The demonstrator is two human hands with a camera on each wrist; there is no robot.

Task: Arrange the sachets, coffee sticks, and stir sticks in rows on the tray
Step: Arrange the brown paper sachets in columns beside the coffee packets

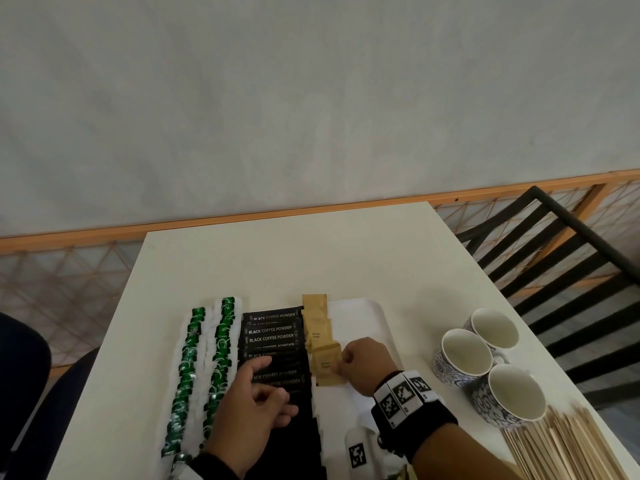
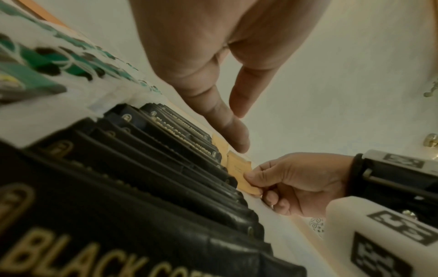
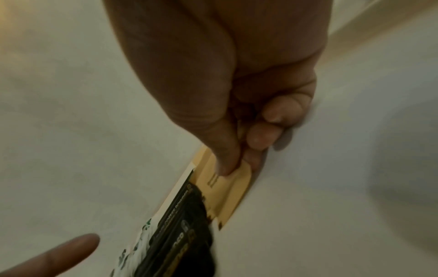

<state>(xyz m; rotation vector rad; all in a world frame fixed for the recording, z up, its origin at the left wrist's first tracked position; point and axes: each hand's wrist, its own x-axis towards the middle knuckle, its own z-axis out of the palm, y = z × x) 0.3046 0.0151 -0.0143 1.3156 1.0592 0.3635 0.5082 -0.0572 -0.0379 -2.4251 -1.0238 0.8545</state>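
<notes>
The black coffee sticks [image 1: 273, 344] lie in a row on the white tray [image 1: 360, 317], with the left hand [image 1: 249, 407] above them, its grip loose and holding nothing. The right hand [image 1: 363, 363] pinches a brown sugar sachet [image 1: 325, 365] just right of that row. Wooden stir sticks [image 1: 568, 448] lie on the bench [image 1: 311, 258] at the near right, beside three cups [image 1: 485, 358].

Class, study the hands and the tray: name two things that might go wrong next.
1. The right hand pinches a brown sugar sachet tilted against its row; released so, it may lie crooked.
2. The left hand hovers over the overlapped black coffee sticks; a brush might shift them.
</notes>
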